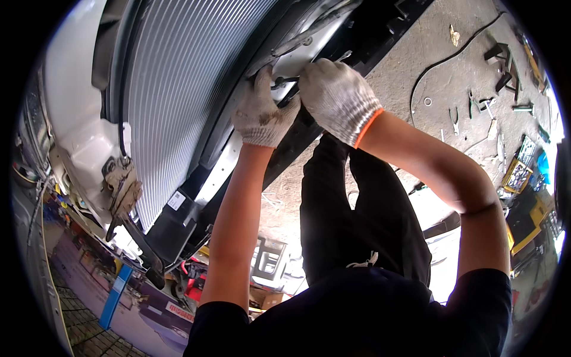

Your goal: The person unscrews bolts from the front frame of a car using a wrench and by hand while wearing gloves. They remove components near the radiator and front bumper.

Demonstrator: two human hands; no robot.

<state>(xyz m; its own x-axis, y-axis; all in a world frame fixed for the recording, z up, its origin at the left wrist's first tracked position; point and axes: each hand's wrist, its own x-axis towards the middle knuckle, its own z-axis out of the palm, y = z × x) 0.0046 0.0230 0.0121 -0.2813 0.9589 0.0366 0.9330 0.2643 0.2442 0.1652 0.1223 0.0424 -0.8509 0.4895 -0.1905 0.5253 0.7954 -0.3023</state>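
My gloved left hand [264,113] rests against the metal edge beside a finned radiator [178,77], its forefinger and thumb apart around a small black fitting [285,81]. My gloved right hand [336,98] is closed just right of that fitting, on the white metal strip's dark border; what its fingers grip is hidden. A small silver piece [346,55] shows beyond its knuckles. A black hose or bar [297,41] runs along the strip above my left hand.
My dark-trousered legs [380,220] stand below. On the concrete floor [416,71] at right lie pliers [455,122], several other tools, a black cable and a yellow tool case [517,172]. A bracket [122,190] and white body panel [74,71] are at left.
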